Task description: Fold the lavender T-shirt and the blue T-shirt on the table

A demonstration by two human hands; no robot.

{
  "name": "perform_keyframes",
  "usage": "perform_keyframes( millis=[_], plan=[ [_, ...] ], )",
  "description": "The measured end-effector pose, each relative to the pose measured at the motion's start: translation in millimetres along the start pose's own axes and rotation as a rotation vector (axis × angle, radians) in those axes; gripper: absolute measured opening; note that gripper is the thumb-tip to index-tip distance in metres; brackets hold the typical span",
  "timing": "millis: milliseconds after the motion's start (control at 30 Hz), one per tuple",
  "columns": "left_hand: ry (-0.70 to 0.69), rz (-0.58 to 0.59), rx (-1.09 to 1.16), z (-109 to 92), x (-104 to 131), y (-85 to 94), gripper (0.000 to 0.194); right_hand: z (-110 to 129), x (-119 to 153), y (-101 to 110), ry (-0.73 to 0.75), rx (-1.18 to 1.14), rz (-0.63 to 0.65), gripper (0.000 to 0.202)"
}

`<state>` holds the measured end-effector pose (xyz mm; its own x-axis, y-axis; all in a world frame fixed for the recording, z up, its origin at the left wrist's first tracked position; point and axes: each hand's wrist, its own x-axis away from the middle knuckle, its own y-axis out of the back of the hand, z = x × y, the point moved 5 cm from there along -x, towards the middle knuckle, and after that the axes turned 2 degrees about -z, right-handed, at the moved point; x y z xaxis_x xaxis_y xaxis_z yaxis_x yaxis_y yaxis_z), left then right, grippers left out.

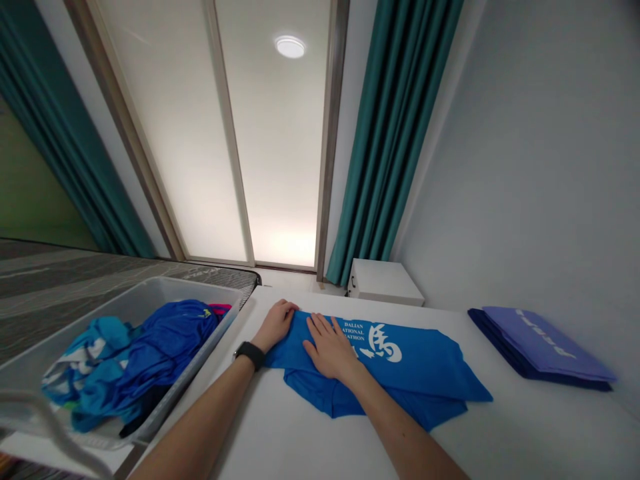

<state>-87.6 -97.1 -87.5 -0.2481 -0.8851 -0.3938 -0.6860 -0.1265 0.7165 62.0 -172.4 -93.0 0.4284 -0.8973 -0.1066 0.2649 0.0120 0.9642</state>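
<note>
A blue T-shirt [425, 353] with white lettering and a large white character lies partly folded on the white table, its lower layer showing along the near side. At its far left corner my left hand [276, 325] has its fingers curled together on the fabric's edge; a black watch [250, 355] is on that wrist. Flat on the shirt, just left of the printing, rests my right hand [330, 348] with its fingers stretched out. The right hand covers part of the lettering.
To the left, a clear plastic bin [173, 287] holds crumpled blue clothes [165, 340]. Folded purple and navy garments [545, 343] lie on the table's right side near the wall. A white cabinet [385, 280] stands beyond the white table [280, 440], by a green curtain [395, 133].
</note>
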Motion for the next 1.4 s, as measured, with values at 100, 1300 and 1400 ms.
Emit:
perform_keyframes(
  millis=[100,1300,1400],
  plan=[
    [-0.008,0.006,-0.008,0.6,-0.3,-0.8,0.028,-3.3,-0.4,-0.3,-0.017,-0.014,0.002,0.065],
    [0.034,0.012,-0.042,4.9,-2.4,3.6,0.028,-143.6,73.2,34.4,-0.385,0.164,0.003,0.062],
    [0.068,0.02,-0.082,1.8,-4.2,9.0,0.029,-143.1,73.1,35.4,-0.386,0.154,0.006,0.061]
  ],
)
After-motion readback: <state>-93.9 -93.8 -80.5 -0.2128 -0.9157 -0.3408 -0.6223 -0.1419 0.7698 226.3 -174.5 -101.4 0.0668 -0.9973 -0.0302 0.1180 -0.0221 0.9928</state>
